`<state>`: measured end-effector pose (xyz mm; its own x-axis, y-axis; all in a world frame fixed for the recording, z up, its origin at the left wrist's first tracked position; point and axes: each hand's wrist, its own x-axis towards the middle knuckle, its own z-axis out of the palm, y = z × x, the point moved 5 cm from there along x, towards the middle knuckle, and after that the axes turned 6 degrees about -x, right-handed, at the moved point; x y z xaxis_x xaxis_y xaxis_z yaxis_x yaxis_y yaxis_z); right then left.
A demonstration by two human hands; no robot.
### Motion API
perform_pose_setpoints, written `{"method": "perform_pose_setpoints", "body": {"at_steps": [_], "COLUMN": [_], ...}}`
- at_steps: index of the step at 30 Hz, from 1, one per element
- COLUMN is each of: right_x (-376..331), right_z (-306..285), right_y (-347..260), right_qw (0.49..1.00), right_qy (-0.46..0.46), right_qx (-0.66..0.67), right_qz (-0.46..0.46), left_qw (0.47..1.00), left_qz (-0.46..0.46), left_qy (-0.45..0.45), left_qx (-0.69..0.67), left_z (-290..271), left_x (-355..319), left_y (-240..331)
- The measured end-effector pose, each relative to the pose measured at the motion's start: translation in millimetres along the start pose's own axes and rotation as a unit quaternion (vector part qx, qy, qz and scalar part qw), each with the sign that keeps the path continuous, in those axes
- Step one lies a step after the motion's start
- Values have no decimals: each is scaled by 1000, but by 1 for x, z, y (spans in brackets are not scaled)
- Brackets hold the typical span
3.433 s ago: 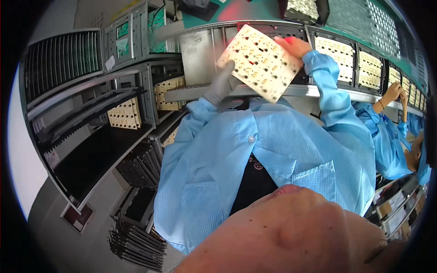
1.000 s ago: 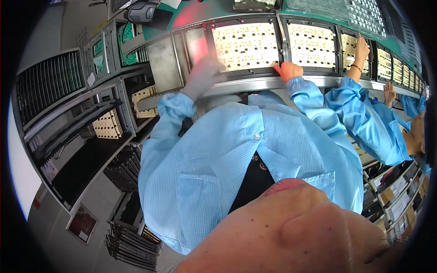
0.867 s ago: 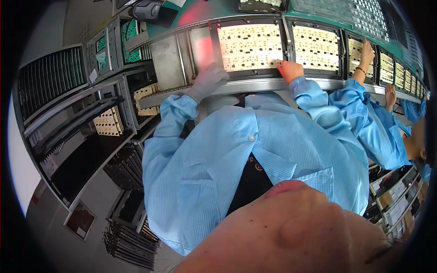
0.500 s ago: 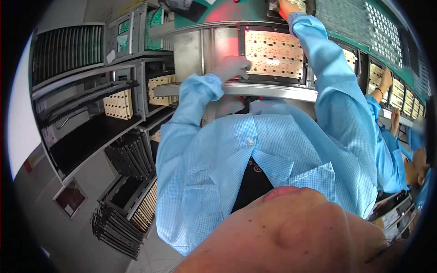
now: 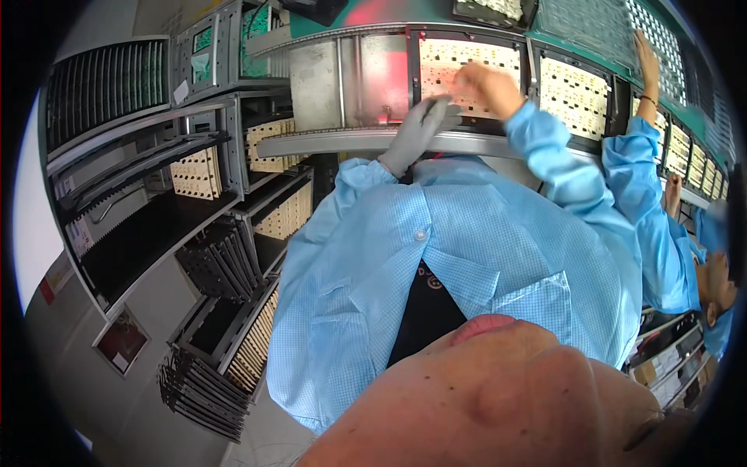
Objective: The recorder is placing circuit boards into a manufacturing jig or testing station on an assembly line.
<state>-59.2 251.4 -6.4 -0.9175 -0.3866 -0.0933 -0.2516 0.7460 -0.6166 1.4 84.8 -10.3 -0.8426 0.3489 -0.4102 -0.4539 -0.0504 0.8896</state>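
My left hand (image 5: 412, 134), in a grey glove, reaches to the lower left corner of a black-framed circuit board panel (image 5: 440, 56) on the conveyor. Its fingers are drawn together, with a dark patch between them; what they hold, if anything, cannot be made out. Over the panel's lower middle, my bare right hand (image 5: 492, 87) is curled in a pinch, its fingertips close to the left hand's. Motion smears those fingertips, and any small thing in them is hidden. The pale panel carries rows of small dark components.
The conveyor rail (image 5: 334, 143) runs along the near side. Another framed panel (image 5: 574, 97) sits to the right, near a co-worker's hand (image 5: 647, 66). Beyond lie a tray of boards (image 5: 498, 9) and clear plastic trays (image 5: 583, 31). Slotted racks (image 5: 109, 86) stand at left.
My right hand has come back from the board tray at the far side to above the panel. My left hand has shifted slightly right, toward it. The co-worker's hand has moved farther away.
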Motion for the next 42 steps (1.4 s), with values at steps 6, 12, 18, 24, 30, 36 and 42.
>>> {"method": "perform_pose_setpoints", "body": {"at_steps": [6,12,18,24,30,36,42], "right_x": [-69,-88,-42,-22,-23,-18,-16], "right_z": [31,19,-51,-34,-42,-41,-24], "right_y": [-12,3,140,187,179,166,156], "right_qw": [992,992,957,943,939,932,888], "right_qy": [1,53,194,165,190,151,44], "right_qx": [108,91,-121,-253,-281,-331,-456], "right_qz": [68,66,179,139,64,-4,-44], "left_qw": [959,938,907,779,804,803,801], "left_qz": [-150,-213,218,283,272,268,256], "left_qy": [-210,-201,35,75,60,53,36], "left_qx": [-116,-185,360,554,526,530,540], "left_z": [41,44,18,0,-4,-6,1], "left_x": [3,21,29,8,5,7,11], "left_y": [-18,-71,-20,-19,-23,-29,-29]}}
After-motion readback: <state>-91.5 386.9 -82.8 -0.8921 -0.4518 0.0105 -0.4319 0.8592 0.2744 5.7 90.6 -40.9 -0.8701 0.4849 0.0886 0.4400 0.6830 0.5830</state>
